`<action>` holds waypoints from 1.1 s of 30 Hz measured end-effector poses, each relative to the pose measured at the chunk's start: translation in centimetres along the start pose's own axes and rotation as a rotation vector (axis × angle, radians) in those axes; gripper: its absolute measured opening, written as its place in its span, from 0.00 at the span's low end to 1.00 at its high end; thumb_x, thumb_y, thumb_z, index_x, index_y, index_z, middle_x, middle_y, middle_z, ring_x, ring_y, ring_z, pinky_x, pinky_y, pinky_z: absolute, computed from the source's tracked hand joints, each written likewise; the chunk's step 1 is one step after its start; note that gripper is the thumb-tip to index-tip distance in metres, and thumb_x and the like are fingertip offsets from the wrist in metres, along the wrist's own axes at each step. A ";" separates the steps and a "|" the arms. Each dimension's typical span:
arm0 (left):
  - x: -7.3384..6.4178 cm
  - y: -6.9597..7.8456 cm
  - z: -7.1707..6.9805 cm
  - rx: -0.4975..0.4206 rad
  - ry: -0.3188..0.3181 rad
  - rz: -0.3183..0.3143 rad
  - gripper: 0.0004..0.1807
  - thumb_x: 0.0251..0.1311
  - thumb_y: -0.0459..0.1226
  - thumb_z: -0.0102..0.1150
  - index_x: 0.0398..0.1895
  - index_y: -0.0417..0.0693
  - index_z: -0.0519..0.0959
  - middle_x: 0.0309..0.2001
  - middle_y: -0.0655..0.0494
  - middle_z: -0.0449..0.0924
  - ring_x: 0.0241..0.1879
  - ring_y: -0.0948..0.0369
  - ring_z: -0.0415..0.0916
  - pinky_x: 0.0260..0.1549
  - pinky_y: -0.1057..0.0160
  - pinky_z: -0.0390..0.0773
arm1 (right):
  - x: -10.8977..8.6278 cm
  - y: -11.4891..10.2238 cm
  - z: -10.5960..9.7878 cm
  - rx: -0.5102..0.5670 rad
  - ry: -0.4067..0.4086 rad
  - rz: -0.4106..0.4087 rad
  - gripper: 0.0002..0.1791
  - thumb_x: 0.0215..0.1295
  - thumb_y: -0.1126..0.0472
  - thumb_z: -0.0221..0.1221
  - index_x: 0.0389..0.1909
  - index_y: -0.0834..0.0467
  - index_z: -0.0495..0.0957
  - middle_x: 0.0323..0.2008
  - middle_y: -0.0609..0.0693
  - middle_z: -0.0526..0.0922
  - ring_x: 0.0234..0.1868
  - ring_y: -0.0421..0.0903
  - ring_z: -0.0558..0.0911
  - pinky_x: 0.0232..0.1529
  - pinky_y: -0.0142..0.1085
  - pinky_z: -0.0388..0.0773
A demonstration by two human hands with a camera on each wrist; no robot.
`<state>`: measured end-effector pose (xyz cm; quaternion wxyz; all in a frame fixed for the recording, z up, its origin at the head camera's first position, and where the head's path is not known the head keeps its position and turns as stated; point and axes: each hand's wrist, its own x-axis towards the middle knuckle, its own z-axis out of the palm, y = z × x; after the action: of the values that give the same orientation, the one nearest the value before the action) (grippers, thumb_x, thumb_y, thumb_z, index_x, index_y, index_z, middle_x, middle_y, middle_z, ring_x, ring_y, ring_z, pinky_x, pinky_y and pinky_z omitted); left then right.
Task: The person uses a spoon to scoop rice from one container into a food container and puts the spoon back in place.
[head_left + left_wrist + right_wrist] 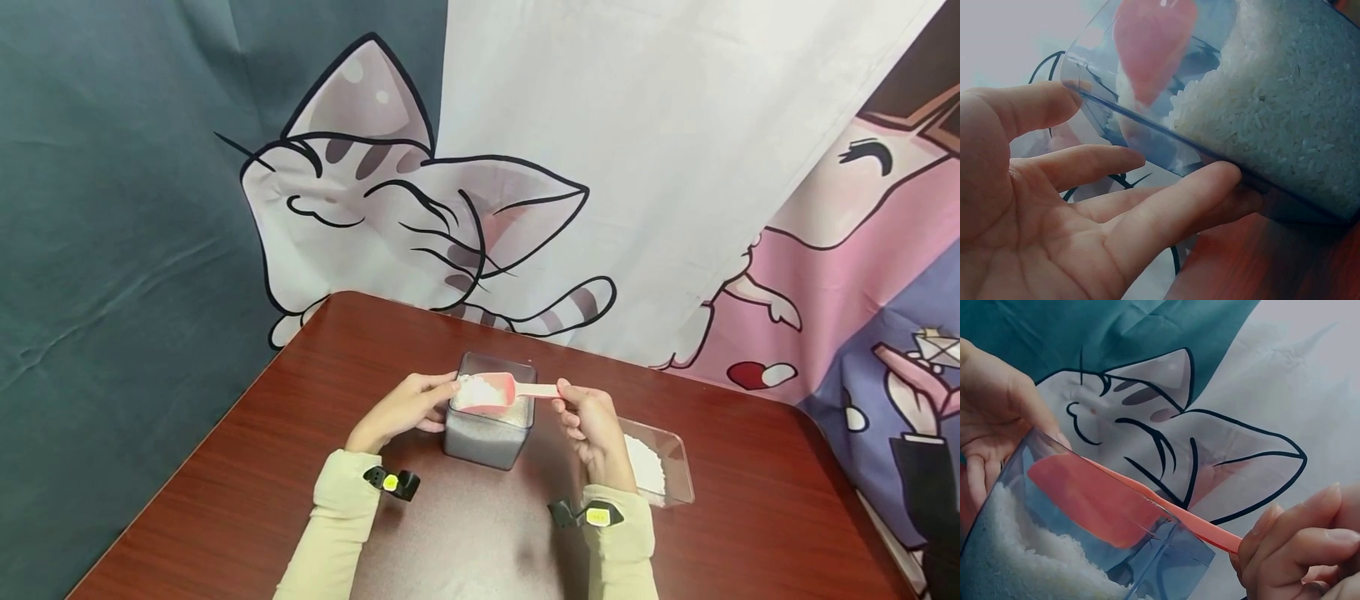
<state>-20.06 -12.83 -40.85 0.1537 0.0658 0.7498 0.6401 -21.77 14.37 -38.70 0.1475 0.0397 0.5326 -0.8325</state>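
Observation:
A pink scoop (506, 395) lies level above a clear bluish square container (484, 450), white rice heaped in its bowl. My right hand (596, 425) pinches the handle's end between thumb and fingers. In the right wrist view, the scoop bowl (1094, 500) shows through the container wall, above sloping rice (1041, 562). My left hand (405, 410) touches the container's left side. The left wrist view shows that thumb at the rim's corner and fairly straight fingers (1172, 203) against the wall. More rice (1297, 106) fills the container's lower part.
To the right, partly behind my right forearm, a shallow clear tray (678, 467) holds white grains. Everything stands on a reddish-brown wooden table (315, 400). A curtain with cartoon cats (525, 200) hangs directly behind the table's far edge.

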 end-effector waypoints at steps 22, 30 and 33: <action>-0.1 0.3 0.1 0.013 0.006 0.002 0.29 0.64 0.47 0.50 0.65 0.44 0.64 0.50 0.42 0.76 0.37 0.53 0.80 0.35 0.56 0.81 | 0.0 -0.7 -2.1 0.105 -0.104 0.048 0.15 0.71 0.66 0.42 0.25 0.63 0.71 0.13 0.47 0.69 0.08 0.31 0.58 0.04 0.19 0.53; 0.0 0.0 0.1 -0.003 -0.001 0.013 0.30 0.64 0.48 0.50 0.65 0.42 0.63 0.53 0.41 0.74 0.38 0.53 0.80 0.35 0.57 0.81 | -0.2 -0.8 -2.1 0.086 -0.087 0.047 0.15 0.71 0.65 0.42 0.25 0.62 0.71 0.13 0.46 0.70 0.07 0.30 0.60 0.04 0.19 0.53; 0.0 -0.1 0.0 -0.007 -0.008 0.021 0.31 0.64 0.48 0.50 0.65 0.42 0.63 0.54 0.40 0.73 0.38 0.53 0.80 0.35 0.57 0.81 | -0.2 -0.8 -2.1 0.081 -0.091 0.040 0.15 0.71 0.65 0.42 0.25 0.62 0.71 0.13 0.46 0.70 0.07 0.30 0.60 0.03 0.19 0.53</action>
<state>-20.04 -12.81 -40.97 0.1503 0.0759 0.7464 0.6439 -21.98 16.67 -38.84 0.1864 0.0185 0.4904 -0.8511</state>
